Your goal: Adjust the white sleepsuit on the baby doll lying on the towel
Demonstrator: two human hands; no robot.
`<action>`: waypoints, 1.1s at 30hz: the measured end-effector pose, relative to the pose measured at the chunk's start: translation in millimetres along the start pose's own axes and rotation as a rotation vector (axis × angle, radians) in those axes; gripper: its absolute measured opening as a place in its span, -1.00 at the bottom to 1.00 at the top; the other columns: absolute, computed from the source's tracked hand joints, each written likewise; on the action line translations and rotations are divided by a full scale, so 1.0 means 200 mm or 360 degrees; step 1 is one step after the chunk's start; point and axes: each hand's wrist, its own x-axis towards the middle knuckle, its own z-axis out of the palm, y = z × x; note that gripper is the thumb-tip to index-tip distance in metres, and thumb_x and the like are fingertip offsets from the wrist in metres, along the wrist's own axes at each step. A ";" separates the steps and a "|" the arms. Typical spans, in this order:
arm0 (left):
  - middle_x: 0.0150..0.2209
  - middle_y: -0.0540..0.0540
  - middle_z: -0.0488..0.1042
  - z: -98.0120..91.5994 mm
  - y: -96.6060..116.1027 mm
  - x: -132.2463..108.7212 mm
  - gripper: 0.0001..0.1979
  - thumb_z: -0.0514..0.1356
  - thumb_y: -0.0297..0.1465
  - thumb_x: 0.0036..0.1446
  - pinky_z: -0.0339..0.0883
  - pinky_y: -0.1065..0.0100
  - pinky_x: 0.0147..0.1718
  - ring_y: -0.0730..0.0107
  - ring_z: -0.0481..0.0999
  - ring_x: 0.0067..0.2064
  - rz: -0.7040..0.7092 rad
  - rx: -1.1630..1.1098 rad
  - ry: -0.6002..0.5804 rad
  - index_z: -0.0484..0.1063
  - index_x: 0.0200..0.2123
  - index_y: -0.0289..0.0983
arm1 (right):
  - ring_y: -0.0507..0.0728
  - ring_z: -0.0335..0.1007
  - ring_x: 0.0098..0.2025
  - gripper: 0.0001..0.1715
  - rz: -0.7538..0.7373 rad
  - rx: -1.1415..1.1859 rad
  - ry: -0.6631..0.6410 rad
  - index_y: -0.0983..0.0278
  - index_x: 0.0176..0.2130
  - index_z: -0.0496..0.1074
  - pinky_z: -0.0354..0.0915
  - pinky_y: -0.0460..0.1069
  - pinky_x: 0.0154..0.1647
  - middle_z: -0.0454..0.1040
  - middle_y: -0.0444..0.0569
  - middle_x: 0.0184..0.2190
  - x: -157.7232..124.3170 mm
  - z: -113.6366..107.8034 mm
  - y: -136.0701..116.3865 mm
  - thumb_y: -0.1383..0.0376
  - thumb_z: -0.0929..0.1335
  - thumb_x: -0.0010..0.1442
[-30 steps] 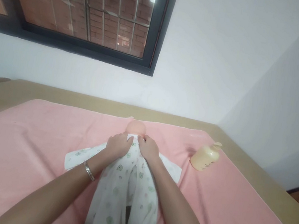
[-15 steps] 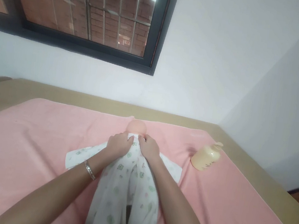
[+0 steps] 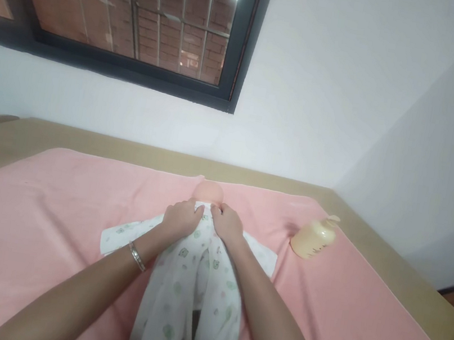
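Observation:
A white printed baby garment (image 3: 177,299) lies lengthwise toward me, its two sleeves spread out to the sides. At its top edge my left hand (image 3: 181,219) is closed on the cloth, thumb pointing inward. My right hand (image 3: 227,226) grips the same edge a short way to the right, the two thumbs nearly meeting. Just beyond the fingers shows the round, skin-coloured head of a doll (image 3: 209,191); the rest of it is hidden by the cloth and hands. A silver bracelet (image 3: 137,256) circles my left wrist.
A pink cloth (image 3: 54,212) covers a wooden surface (image 3: 160,157). To the right, a pale yellow bottle (image 3: 312,239) with dark lettering lies tilted on the pink cloth. Behind are a white wall and a dark-framed window (image 3: 138,80) with bars outside.

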 end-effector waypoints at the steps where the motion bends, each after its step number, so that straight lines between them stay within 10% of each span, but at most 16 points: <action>1: -0.18 -0.22 0.50 0.00 0.00 0.00 -0.51 -0.22 -0.14 0.23 0.22 0.19 -0.17 0.10 0.46 -0.13 -0.0001 0.0001 0.0001 0.34 -0.07 -0.28 | 0.18 0.36 -0.23 -0.40 0.0000 0.0007 0.0004 0.27 -0.12 0.40 0.15 -0.04 -0.29 0.47 0.07 -0.24 0.00 0.00 0.00 -0.05 0.05 0.29; 33: -0.18 -0.21 0.51 0.01 -0.01 0.00 -0.51 -0.22 -0.14 0.23 0.22 0.19 -0.18 0.10 0.46 -0.13 0.0011 -0.0018 0.0013 0.35 -0.07 -0.26 | 0.18 0.37 -0.20 -0.40 -0.0002 -0.0010 -0.0007 0.28 -0.11 0.39 0.18 -0.03 -0.26 0.47 0.08 -0.22 -0.01 -0.01 -0.01 -0.04 0.04 0.30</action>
